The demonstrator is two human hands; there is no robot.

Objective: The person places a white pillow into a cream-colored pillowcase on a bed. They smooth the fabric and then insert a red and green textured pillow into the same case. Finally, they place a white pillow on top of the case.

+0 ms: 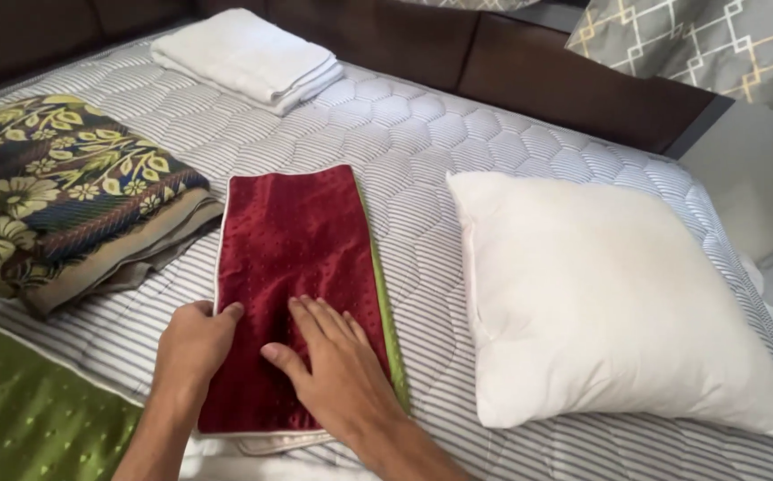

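Note:
A folded dark red satin cloth (293, 240) with a green underside edge lies lengthwise on the striped quilted mattress (422, 134). My right hand (333, 361) rests flat on the cloth's near half, fingers spread and pointing away from me. At the cloth's left edge my left hand (195, 343) lies with its fingers curled, fingertips touching the border. Neither hand holds anything.
A white pillow (609, 294) lies to the right of the cloth. A folded floral blanket (57, 191) sits at the left, folded white towels (248, 58) at the far end. Green fabric (21, 419) covers the near left corner. A patterned grey cushion (716, 40) is behind the dark bed frame.

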